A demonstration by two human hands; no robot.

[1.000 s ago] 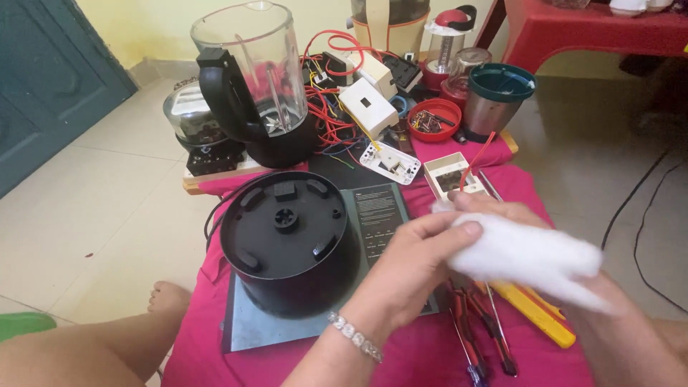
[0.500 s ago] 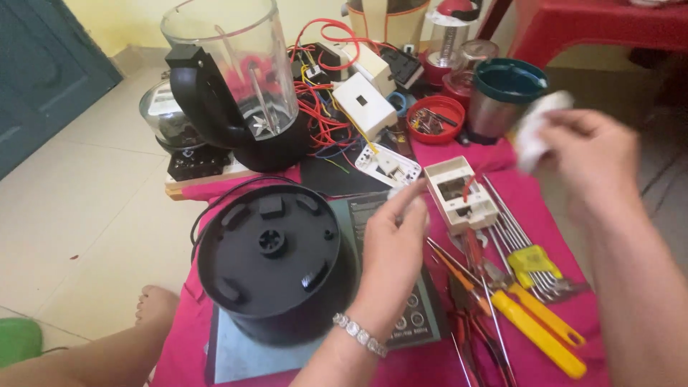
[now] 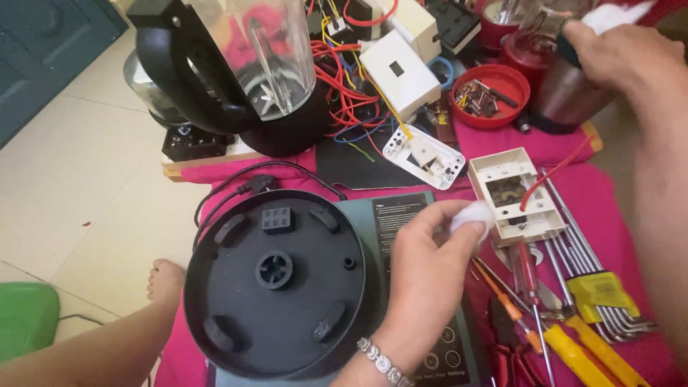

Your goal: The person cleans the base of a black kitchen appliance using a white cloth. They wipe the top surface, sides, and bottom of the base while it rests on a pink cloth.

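The left hand pinches a small cotton wad between thumb and fingertips, just above the black round base lying beside its wrist; the wad looks soft, very light and easily torn, best held loosely at its edge. The right hand, far up and away, grips a larger white cotton piece; half a second ago it hung lower, and the left hand showed no wad.

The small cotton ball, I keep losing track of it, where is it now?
In the head view, the cotton ball sits pinched in the left hand fingertips, right of the round black blender base and touching the open white switch box.
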